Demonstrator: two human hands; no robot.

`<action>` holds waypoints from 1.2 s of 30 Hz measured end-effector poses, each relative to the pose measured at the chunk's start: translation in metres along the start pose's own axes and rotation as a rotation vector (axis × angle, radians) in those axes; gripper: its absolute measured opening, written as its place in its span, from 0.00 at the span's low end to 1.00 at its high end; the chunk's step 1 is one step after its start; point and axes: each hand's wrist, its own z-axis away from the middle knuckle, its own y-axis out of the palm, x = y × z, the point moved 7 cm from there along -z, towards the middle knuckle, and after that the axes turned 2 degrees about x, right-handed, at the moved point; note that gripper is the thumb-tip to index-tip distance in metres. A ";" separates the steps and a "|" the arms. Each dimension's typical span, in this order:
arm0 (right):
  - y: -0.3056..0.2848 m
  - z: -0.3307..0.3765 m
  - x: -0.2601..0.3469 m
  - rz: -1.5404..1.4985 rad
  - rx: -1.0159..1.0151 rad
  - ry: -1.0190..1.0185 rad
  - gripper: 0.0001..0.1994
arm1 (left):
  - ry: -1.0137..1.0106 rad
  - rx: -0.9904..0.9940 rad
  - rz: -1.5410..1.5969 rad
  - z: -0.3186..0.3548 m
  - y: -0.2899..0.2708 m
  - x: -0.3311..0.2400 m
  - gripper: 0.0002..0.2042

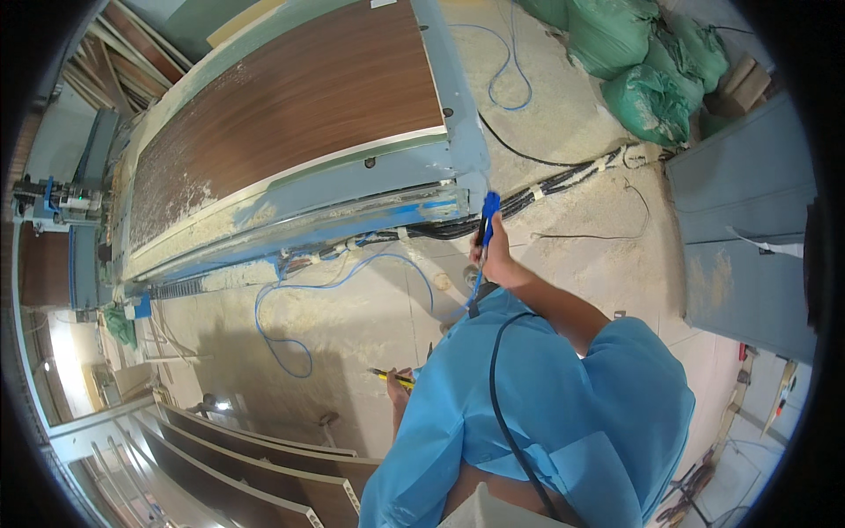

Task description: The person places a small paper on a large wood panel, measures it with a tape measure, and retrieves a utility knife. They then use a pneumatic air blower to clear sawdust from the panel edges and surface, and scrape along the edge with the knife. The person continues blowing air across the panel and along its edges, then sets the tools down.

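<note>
My right hand (495, 262) is stretched forward and grips a blue air-blow gun (487, 216) with a thin blue hose (290, 339) trailing over the floor. The gun's tip is close to the near corner of a blue machine bed (458, 123). A large brown wood-grain panel (290, 106) lies flat on that bed. My left hand (399, 385) is held low by my blue shirt and is closed on a thin yellow-and-black tool like a pencil (390, 377). A black cable (506, 414) runs across my shirt.
Sawdust covers the concrete floor (352, 308) and the bed's edge. Green sacks (642, 62) are piled at the back right. A grey-blue cabinet (748, 220) stands on the right. Black cables (563, 180) run along the floor. Brown panels (255, 466) lean at the lower left.
</note>
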 end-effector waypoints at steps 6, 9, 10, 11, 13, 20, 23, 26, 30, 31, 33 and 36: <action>-0.024 0.029 0.009 -0.075 -0.074 -0.084 0.36 | -0.147 0.132 -0.152 -0.004 0.033 -0.037 0.19; -0.007 0.013 0.032 -0.017 -0.027 -0.072 0.35 | -0.119 0.080 -0.168 -0.006 0.038 -0.046 0.19; 0.000 0.009 0.037 -0.011 -0.008 -0.060 0.35 | -0.082 0.114 -0.165 -0.006 0.041 -0.050 0.19; 0.005 0.004 0.041 -0.034 -0.023 -0.045 0.35 | -0.059 0.116 -0.166 -0.006 0.042 -0.051 0.19; 0.017 -0.005 0.051 -0.054 -0.014 -0.068 0.35 | -0.067 0.122 -0.144 -0.003 0.040 -0.051 0.20; 0.076 -0.047 0.111 0.000 0.106 -0.134 0.34 | -0.081 0.007 -0.087 0.024 0.027 -0.025 0.21; 0.106 -0.061 0.120 0.128 0.187 -0.080 0.34 | -0.094 -0.075 -0.041 0.036 0.015 -0.002 0.19; 0.136 -0.063 0.092 0.402 0.320 0.070 0.33 | -0.107 -0.096 -0.010 0.041 0.005 0.011 0.16; 0.155 -0.069 0.022 0.661 0.372 0.295 0.35 | -0.029 -0.157 0.112 0.045 0.018 0.025 0.15; 0.161 -0.070 0.006 0.700 0.387 0.359 0.35 | -0.044 -0.215 0.153 0.051 0.019 0.030 0.15; 0.177 -0.072 -0.022 0.708 0.442 0.414 0.35 | 0.009 -0.278 0.152 0.059 0.025 0.030 0.14; 0.204 -0.080 -0.056 0.723 0.481 0.420 0.35 | 0.007 -0.378 0.048 0.070 0.019 0.032 0.14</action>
